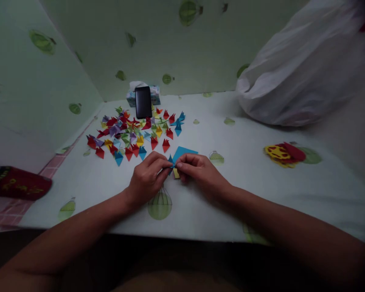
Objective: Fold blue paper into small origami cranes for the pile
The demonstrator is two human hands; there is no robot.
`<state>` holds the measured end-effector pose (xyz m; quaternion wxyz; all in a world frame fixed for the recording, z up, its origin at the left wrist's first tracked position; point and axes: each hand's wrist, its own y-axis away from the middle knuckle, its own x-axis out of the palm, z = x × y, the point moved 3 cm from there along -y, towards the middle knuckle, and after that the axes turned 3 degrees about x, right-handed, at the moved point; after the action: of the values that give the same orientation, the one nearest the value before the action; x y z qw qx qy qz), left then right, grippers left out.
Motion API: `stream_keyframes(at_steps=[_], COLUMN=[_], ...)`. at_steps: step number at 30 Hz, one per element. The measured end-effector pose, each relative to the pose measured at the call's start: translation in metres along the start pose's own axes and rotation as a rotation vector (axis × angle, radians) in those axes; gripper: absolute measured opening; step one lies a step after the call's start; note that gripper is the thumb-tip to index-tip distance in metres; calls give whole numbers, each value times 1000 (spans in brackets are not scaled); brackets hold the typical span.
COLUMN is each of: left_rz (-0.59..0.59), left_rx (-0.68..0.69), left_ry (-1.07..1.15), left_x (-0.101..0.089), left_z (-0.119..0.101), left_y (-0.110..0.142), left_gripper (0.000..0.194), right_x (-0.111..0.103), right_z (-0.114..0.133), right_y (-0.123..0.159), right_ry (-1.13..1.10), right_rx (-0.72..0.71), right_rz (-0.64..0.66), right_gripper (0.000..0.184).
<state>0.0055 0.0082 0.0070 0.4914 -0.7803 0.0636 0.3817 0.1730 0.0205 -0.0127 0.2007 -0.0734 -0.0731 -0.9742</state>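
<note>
Dim room, frame edges darkest. Pale green back wall (pixel 158 48) and left wall (pixel 15 65), both with green balloon prints (pixel 187 13), meet at back left corner of white counter (pixel 219 211); same motif on counter. Pink tile-pattern strip (pixel 66 154) along left edge. Dark space (pixel 100 259) below front edge.

Blue folded paper (pixel 170 159), blue sheet (pixel 183 152), multicoloured folded pieces (pixel 133 137), green-balloon-patterned white tabletop (pixel 228 140), yellow-lettered red can (pixel 20 183)
</note>
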Motion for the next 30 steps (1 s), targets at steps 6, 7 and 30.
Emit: stream_keyframes(at_steps=[6,7,30], left_rz=[13,14,10], left_rx=[60,68,-56], left_ry=[-62,-68,90], left_x=[1,1,3], left_z=[-2,-2,2], left_y=[0,0,-1], left_gripper=[9,9,9], right_x=[2,2,-1], right_z=[-2,-2,3], right_y=[0,0,-2], right_ry=[-171,-184,-33], right_rx=[91,102,31], right_rz=[11,11,38], right_gripper=[25,27,29])
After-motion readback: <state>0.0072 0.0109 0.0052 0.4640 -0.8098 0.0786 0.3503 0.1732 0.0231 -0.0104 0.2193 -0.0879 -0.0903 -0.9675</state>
